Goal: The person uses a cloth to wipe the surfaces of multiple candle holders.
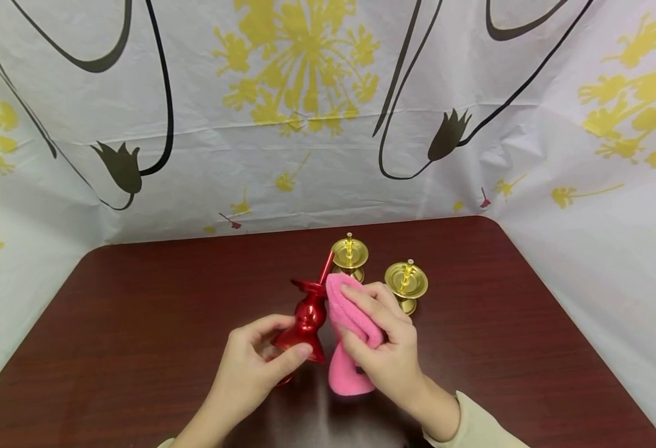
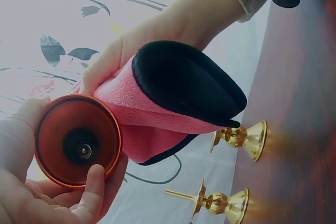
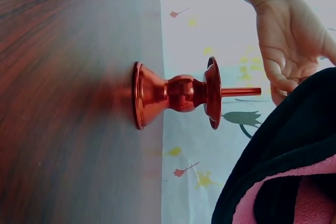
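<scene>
My left hand (image 1: 255, 361) grips a shiny red candlestick (image 1: 310, 314) by its flared base, tilting it above the table. Its hollow underside, with a small screw in the middle, faces the left wrist view. My right hand (image 1: 388, 339) holds a folded pink cloth (image 1: 350, 376) with a black underside against the side of the candlestick's dish. A second red candlestick (image 3: 182, 93) stands upright on the table in the right wrist view; in the head view my left hand and the held candlestick mostly hide it.
Two gold candlesticks stand upright beyond my right hand: one farther back (image 1: 350, 254), one to the right (image 1: 406, 281). The dark reddish wooden table (image 1: 165, 311) has rounded far corners. A white flower-patterned sheet (image 1: 317, 199) hangs behind it and along the sides.
</scene>
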